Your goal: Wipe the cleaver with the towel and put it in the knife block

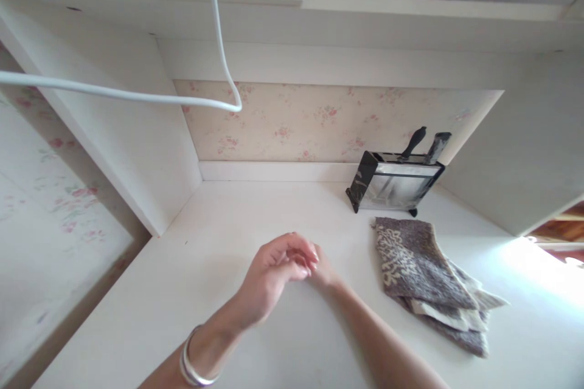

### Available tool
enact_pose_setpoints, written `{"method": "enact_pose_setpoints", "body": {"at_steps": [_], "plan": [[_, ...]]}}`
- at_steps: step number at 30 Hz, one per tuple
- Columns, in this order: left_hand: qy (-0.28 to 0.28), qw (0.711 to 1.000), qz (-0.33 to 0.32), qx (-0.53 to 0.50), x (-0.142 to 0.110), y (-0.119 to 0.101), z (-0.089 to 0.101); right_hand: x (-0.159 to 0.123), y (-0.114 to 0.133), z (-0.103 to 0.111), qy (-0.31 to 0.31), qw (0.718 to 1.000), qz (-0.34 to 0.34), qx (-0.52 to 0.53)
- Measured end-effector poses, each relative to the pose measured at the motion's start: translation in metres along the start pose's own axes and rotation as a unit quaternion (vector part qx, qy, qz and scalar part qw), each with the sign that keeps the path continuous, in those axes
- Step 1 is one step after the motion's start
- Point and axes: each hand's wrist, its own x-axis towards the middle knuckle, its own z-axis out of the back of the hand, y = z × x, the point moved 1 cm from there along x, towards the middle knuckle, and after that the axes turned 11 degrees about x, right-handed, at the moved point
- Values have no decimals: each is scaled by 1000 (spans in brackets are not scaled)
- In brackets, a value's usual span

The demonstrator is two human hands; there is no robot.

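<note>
My left hand (269,279), with a silver bangle (189,360) on its wrist, is above the middle of the white counter. Its fingers are curled in towards the thumb, and I see nothing in the hollow between them. My right hand (323,268) is just beyond it, with its forearm coming in from the lower right. The left fingertips overlap the right hand in view; whether they touch I cannot tell. The right fingers are hidden behind the left hand.
A folded grey-and-cream towel (420,267) lies on the counter (255,213) to the right. Behind it stands a black-framed knife block (396,185) with two handles sticking up. A white cable (150,97) hangs at upper left. Overhead, a shelf (433,7) holds plastic-wrapped items.
</note>
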Motion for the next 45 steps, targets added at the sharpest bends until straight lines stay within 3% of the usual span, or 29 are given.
{"method": "enact_pose_setpoints", "body": {"at_steps": [2,5,9,12,16,24,32,45], "plan": [[-38,997,62,0,15,35,16,1,-3,-2,12,1000,3,2],[-51,981,188,-1,22,85,40,3,-7,-4,25,1000,2,-16],[-56,971,225,63,20,117,55,2,-6,-5,20,998,11,-62],[-16,976,201,84,19,120,54,0,-2,-6,35,996,26,-84],[-10,978,188,95,17,120,54,-2,0,-6,47,993,31,-100],[26,981,167,91,13,114,54,0,-4,-5,5,985,28,-173],[70,976,172,113,12,111,57,-1,-5,-4,6,983,40,-181],[33,977,176,115,15,111,52,-3,4,-7,9,980,49,-195]]}}
